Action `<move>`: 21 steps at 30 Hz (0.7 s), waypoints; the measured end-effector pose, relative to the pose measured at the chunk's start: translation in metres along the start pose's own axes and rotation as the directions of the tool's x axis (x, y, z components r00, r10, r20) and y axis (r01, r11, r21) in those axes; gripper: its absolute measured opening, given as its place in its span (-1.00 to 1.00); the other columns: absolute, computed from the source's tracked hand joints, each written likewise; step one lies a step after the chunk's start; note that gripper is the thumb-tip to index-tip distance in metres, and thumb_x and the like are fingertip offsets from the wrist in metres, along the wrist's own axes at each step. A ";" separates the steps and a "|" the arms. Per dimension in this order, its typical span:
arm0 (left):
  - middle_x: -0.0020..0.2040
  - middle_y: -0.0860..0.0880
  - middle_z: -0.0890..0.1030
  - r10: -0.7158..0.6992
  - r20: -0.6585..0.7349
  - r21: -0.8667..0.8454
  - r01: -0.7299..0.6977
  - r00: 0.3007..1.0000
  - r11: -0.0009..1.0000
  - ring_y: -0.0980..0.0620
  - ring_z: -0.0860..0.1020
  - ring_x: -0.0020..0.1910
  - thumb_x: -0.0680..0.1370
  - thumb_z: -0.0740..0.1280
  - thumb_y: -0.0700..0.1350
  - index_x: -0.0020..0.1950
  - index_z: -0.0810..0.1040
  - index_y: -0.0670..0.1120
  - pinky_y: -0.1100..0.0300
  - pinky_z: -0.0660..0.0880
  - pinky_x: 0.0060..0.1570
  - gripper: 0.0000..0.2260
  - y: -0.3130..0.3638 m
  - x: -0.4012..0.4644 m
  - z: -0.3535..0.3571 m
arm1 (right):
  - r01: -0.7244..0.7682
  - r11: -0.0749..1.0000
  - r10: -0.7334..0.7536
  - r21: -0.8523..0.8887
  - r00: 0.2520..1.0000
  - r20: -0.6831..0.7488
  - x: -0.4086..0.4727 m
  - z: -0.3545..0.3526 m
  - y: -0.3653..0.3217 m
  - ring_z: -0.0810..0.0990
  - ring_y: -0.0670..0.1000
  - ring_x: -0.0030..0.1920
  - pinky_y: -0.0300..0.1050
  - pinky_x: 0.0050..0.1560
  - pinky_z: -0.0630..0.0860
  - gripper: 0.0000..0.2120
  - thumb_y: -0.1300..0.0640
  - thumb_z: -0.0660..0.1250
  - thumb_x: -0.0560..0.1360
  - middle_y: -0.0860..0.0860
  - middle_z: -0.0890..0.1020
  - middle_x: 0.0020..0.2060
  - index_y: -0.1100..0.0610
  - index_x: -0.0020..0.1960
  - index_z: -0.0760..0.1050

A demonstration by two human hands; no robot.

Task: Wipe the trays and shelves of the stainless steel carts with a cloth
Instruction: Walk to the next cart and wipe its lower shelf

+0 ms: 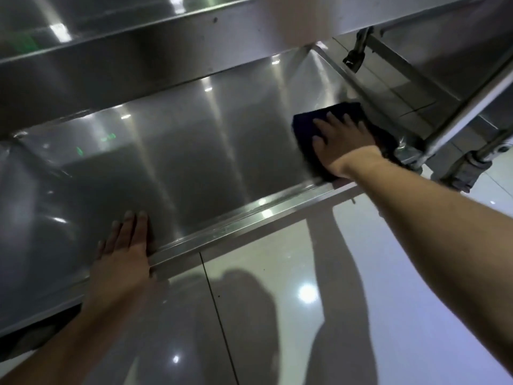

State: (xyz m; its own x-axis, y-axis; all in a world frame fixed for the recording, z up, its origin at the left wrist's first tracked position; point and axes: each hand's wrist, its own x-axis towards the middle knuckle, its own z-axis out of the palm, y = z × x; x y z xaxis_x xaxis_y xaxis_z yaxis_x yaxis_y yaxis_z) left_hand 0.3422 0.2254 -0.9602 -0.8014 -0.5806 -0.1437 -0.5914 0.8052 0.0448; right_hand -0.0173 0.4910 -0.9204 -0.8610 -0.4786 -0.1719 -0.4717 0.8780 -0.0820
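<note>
Fingers (337,120) of the right hand (342,144) are lying spread and straight, pressing a dark blue folded cloth (311,119) flat onto the lower brushed-steel cart shelf (194,151) at its right end, by the corner post. Left hand (125,245) is resting flat, fingers extended, on the shelf's near rim (249,218), holding nothing. Unwiped-looking steel is stretching leftward along the shelf's long axis, from the cloth toward the left hand, so the right hand seems best placed to sweep that way.

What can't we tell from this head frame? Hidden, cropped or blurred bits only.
- Cloth: head view, mostly under the right hand; its full outline and underside are hidden.
- Lower shelf: far part hidden by the upper shelf; left end cut off by the frame edge.
- Left hand: palm side unseen against the shelf rim.
- Caster: soft and partly hidden behind the cart's tube, lock state unreadable.
</note>
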 end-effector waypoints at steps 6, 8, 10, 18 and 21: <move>0.65 -0.20 0.16 0.033 -0.027 0.058 -0.031 0.999 0.998 -0.29 0.20 0.60 0.33 0.59 -0.23 0.66 0.13 -0.17 -0.28 0.28 0.48 0.00 -0.007 0.000 0.007 | -0.267 0.956 0.271 0.124 0.962 -0.017 0.041 -0.009 0.054 -0.06 0.32 0.63 0.28 0.59 -0.10 -0.40 -0.14 -0.07 0.65 0.10 0.04 0.67 -0.01 0.66 0.07; 0.64 -0.22 0.19 0.043 -0.035 0.052 -0.042 0.998 0.998 -0.30 0.22 0.59 0.41 0.50 -0.13 0.65 0.16 -0.19 -0.28 0.29 0.48 -0.12 -0.006 0.000 0.007 | -0.298 0.940 0.300 0.166 0.954 0.019 0.051 -0.016 0.040 -0.08 0.32 0.64 0.26 0.59 -0.14 -0.38 -0.15 -0.07 0.65 0.06 0.02 0.68 -0.01 0.67 0.04; 0.65 -0.21 0.17 0.046 -0.036 0.044 -0.044 0.998 0.998 -0.29 0.19 0.60 0.46 0.42 -0.10 0.66 0.14 -0.19 -0.26 0.26 0.51 -0.18 -0.005 0.001 0.006 | -0.260 0.952 0.262 0.159 0.965 0.008 0.062 -0.017 0.020 -0.02 0.34 0.63 0.28 0.59 -0.07 -0.31 -0.21 -0.13 0.58 0.06 0.07 0.67 -0.01 0.66 0.09; 0.61 -0.25 0.25 0.029 -0.029 0.045 -0.028 0.999 0.999 -0.34 0.27 0.56 0.40 0.50 -0.27 0.63 0.20 -0.20 -0.30 0.30 0.45 -0.16 -0.005 0.002 0.007 | 0.289 0.954 -0.296 0.076 0.948 0.117 0.037 -0.006 -0.185 0.00 0.28 0.63 0.20 0.58 0.06 -0.43 -0.13 -0.04 0.68 -0.01 0.05 0.67 -0.05 0.67 0.05; 0.64 -0.21 0.18 0.033 -0.074 0.047 -0.030 0.997 0.998 -0.30 0.22 0.59 0.55 0.35 -0.21 0.66 0.10 -0.17 -0.27 0.26 0.48 -0.27 -0.001 0.001 0.006 | 0.531 0.842 -0.539 0.098 0.834 0.117 -0.018 0.015 -0.267 -0.02 0.24 0.64 0.15 0.58 0.03 -0.44 -0.13 0.00 0.67 -0.05 0.07 0.67 -0.09 0.66 0.10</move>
State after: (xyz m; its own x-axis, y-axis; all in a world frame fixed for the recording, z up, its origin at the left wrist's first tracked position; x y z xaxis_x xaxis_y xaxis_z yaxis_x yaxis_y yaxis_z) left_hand 0.3426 0.2247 -0.9663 -0.8249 -0.5610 -0.0690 -0.5625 0.8268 0.0029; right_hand 0.1269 0.2649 -0.9098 -0.4415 -0.8714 -0.2137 -0.8354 0.4861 -0.2565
